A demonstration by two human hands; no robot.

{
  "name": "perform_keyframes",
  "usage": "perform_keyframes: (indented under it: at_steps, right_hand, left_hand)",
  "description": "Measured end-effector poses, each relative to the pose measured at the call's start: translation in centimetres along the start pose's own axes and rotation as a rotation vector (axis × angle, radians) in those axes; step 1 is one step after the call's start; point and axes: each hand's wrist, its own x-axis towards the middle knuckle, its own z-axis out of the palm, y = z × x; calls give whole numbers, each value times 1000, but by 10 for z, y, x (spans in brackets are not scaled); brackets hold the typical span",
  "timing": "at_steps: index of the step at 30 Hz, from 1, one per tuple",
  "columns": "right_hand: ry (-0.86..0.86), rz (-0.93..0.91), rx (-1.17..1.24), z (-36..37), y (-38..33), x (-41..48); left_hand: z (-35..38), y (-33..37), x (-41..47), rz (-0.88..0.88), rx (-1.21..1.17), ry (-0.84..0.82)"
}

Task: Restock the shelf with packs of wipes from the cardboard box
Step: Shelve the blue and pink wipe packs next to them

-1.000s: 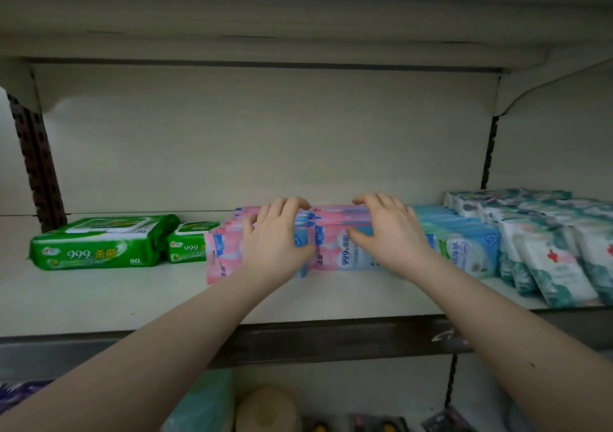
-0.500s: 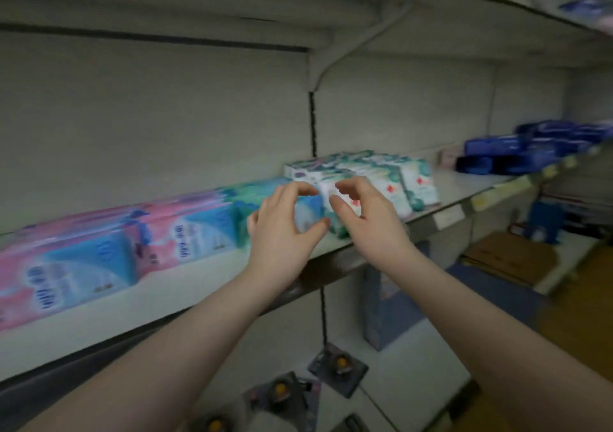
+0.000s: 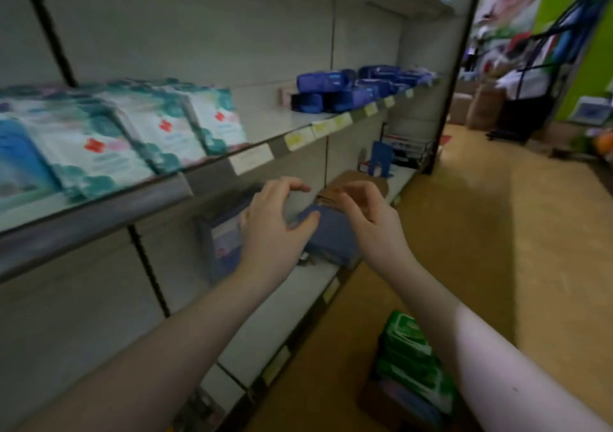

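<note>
We see both hands raised in front of the shelving, just below the front edge of the shelf (image 3: pixel 99 212). The left hand (image 3: pixel 275 222) and the right hand (image 3: pixel 368 219) are close together but apart. Each grip is loose, with the fingers half bent, the thumb spread, and nothing in it.

On the shelf, to our left, white-and-teal packs of wipes (image 3: pixel 99 152) stand in 3 overlapping rows. They lean back with their printed faces toward the aisle, and their long axes run from the front edge toward the back wall. Farther along the same shelf lie dark blue packs (image 3: pixel 345 89), with yellow price labels (image 3: pixel 298 137) on the edge below them.

The cardboard box (image 3: pixel 368 398) sits on the floor (image 3: pixel 497 265) at the lower right, under the right forearm. Green packs of wipes (image 3: pixel 408 342) are stacked flat in it, rising above its rim. Blur keeps us from telling which way their long axes point.

Behind the hands, the lower shelf (image 3: pixel 298 299) carries a blue carton (image 3: pixel 225 242) and folded brown cardboard (image 3: pixel 355 186).
</note>
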Motion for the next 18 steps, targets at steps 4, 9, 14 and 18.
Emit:
perform_keyframes:
  at_steps: [4,9,14,18]
  right_hand:
    - [24,63,-5,-29,47,-6]
    - [71,204,36,-54,114,-23]
    - [71,343,43,-64,190,-48]
    - [39,481,22,-64,256,-64]
  left_hand:
    - [70,12,-5,-74,-103,-51]
    - [162,16,-22,-151,-230,-140]
    - [226,1,-51,-123,-139,-235]
    - [270,-31,-76,-194,-58,-517]
